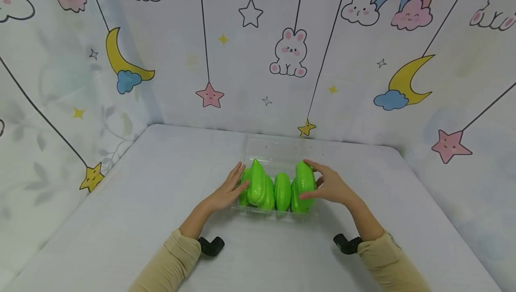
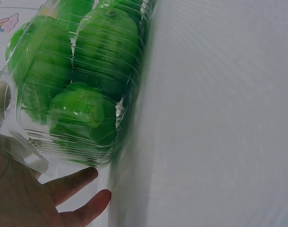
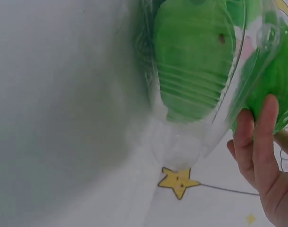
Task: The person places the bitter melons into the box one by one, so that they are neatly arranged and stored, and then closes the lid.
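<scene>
A clear plastic clamshell box (image 1: 274, 211) with its lid (image 1: 276, 148) folded back holds several glossy, bright green, mango-shaped pieces (image 1: 282, 191). My right hand (image 1: 332, 186) grips the rightmost green piece (image 1: 305, 178), with the thumb on its near side and fingers behind. In the right wrist view, that green piece (image 3: 278, 80) stands partly above the box wall. At the box's left end is my left hand (image 1: 225, 191), fingers extended, its thumb against or just beside a green piece (image 1: 256, 184). The left wrist view shows green pieces (image 2: 82, 113) through the ribbed wall.
The box stands on a white-covered table (image 1: 169, 171), towards its back edge. Behind rises a printed backdrop (image 1: 250, 59) with stars, moons and rabbits. A black wrist device (image 1: 211, 246) sits by the left cuff, and another black device (image 1: 347, 243) by the right.
</scene>
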The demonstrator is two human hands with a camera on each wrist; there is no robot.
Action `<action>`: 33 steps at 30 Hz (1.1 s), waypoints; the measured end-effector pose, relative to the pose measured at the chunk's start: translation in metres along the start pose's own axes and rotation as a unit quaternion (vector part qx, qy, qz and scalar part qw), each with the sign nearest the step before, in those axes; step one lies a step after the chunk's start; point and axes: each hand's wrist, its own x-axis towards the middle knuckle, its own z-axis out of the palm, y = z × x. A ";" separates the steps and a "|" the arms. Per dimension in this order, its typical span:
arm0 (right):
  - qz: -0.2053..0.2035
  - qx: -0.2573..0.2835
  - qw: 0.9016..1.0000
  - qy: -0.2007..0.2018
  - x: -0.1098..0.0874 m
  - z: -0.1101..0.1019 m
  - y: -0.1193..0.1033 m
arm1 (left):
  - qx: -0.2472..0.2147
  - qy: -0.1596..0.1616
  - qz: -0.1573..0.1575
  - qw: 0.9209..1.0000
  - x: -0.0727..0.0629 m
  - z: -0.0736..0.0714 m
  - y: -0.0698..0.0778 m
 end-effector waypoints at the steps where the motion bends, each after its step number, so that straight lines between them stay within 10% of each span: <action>1: -0.003 -0.001 1.000 -0.002 0.002 0.002 -0.002 | -0.001 0.000 0.000 1.000 0.000 0.000 0.000; 33: 0.019 -0.043 0.999 -0.018 0.013 0.030 -0.021 | 0.008 -0.004 -0.009 1.000 0.001 0.000 -0.002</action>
